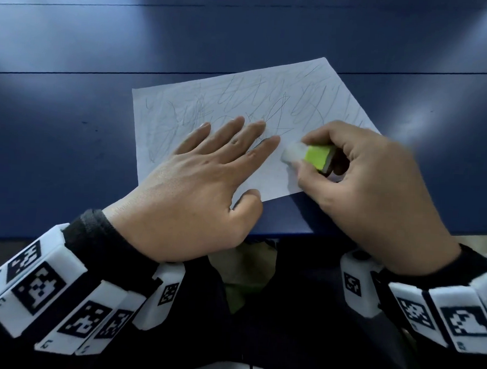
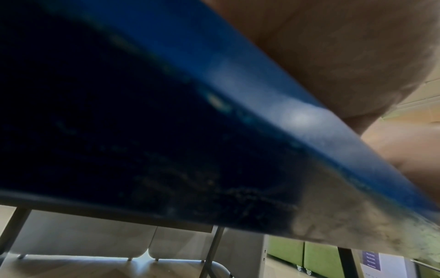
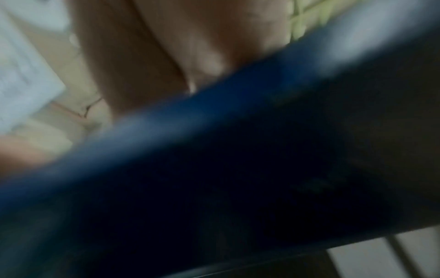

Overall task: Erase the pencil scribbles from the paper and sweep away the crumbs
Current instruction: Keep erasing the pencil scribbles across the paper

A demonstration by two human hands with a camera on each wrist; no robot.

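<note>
A white sheet of paper (image 1: 212, 99) covered in grey pencil scribbles lies on the blue table (image 1: 72, 121). My left hand (image 1: 224, 155) lies flat on the sheet's near half, fingers straight and spread. My right hand (image 1: 316, 156) pinches a white eraser (image 1: 294, 153) in a lime-green sleeve, its white tip touching the paper near the right edge, just right of my left forefinger. The eraser tip is blurred. Both wrist views are blurred and show mostly the table's blue edge and palm skin; the paper (image 3: 21, 84) shows faintly in the right wrist view.
The table's near edge (image 1: 262, 235) runs just under both wrists, with my dark-clothed lap below it. In the left wrist view, metal table legs (image 2: 209, 250) and green cabinets (image 2: 302, 254) stand beneath the table.
</note>
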